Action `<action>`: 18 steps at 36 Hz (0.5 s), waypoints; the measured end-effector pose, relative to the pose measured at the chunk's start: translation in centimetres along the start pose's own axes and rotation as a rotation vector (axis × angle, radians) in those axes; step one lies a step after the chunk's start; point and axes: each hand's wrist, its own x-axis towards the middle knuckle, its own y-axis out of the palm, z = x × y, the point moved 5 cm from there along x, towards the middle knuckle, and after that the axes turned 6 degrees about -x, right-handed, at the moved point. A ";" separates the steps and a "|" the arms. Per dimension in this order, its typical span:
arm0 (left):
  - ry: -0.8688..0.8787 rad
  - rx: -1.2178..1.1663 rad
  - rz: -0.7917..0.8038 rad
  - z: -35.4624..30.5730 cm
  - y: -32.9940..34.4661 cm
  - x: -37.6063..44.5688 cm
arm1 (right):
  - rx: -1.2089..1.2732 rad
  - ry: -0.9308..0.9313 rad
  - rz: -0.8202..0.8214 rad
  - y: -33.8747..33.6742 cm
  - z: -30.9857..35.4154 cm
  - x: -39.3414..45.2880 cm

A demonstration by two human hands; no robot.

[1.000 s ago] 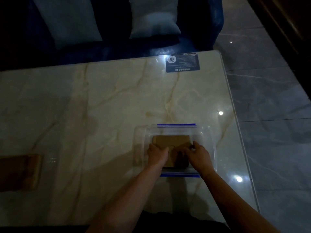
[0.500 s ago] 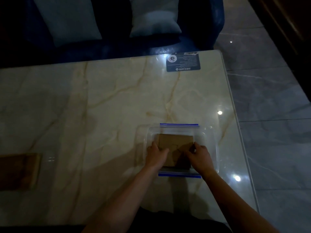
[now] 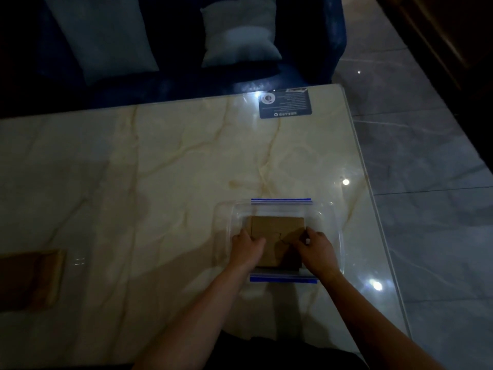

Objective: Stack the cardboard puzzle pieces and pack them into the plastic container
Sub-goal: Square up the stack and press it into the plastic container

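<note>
Dim light falls on the marble table, which has beige veins and a glossy top, and behind it I see a dark blue sofa with two pale cushions. On my screen the clear plastic container stands near the right front part of the table; it has a blue strip at its far rim and another at its near rim. Inside it lies the stack of cardboard puzzle pieces, flat on the bottom. Both hands reach into the container. The left hand lies on the left edge of the stack with fingers curled down over it; I cannot tell if it really grips or only presses. The right hand is at the right edge, and its fingertips pinch the corner of the top piece. A dark printed card lies near the far right corner of the table, well apart from the container. At the left edge of the table I see a brown flat object, too dark to identify. Grey floor tiles are to the right.
</note>
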 end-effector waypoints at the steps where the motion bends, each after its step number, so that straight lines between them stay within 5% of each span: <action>1: -0.002 0.005 0.003 0.1 0.0 0.1 | -0.012 -0.010 0.004 0.0 0.0 0.0; 7: 0.031 0.109 -0.070 0.0 0.1 0.4 | -0.105 -0.031 -0.046 -0.2 0.2 -0.5; 11: 0.342 0.350 -0.129 -1.9 0.5 -0.1 | -0.340 -0.209 -0.244 -1.3 0.8 -2.8; 18: 0.642 0.984 0.116 -4.9 1.5 2.8 | -0.687 -0.416 -0.095 -0.1 -0.7 -4.9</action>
